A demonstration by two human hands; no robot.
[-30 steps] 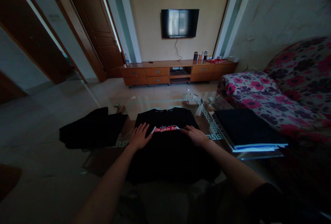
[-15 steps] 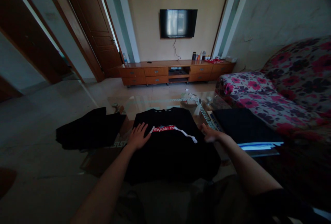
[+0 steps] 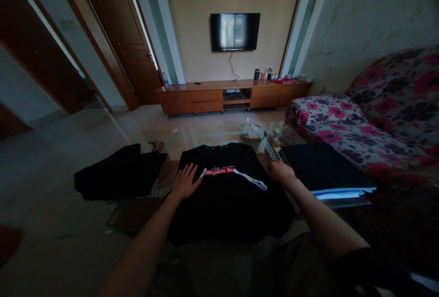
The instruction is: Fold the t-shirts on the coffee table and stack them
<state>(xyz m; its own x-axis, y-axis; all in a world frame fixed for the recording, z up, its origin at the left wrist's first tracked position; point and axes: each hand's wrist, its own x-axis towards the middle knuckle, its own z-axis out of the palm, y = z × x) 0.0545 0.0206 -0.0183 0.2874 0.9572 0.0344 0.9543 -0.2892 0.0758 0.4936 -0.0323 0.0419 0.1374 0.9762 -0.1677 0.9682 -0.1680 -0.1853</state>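
A black shirt (image 3: 226, 210) lies spread on the glass table, its neckline away from me. Across its chest runs a red print with white letters, partly covered by white strips (image 3: 252, 180). My left hand (image 3: 185, 182) rests flat on the shirt's left side, fingers spread, beside the shorter strip. At the opposite side, my right hand (image 3: 281, 172) is closed, with its fingers curled on the shirt's edge. Dark fabric hides just how much cloth it grips.
Dark folded clothing (image 3: 120, 173) lies on the left. Another dark folded stack (image 3: 325, 167) with white and blue layers sits at the right of the glass table (image 3: 192, 135). A plastic bag (image 3: 254, 130) is at its far side. A floral sofa (image 3: 346, 123) stands to the right.
My right hand has gone from loosely extended fingers to a closed grip at the shirt's edge. The shirt's right side and long white strip have shifted slightly right. My left hand stays nearly still.
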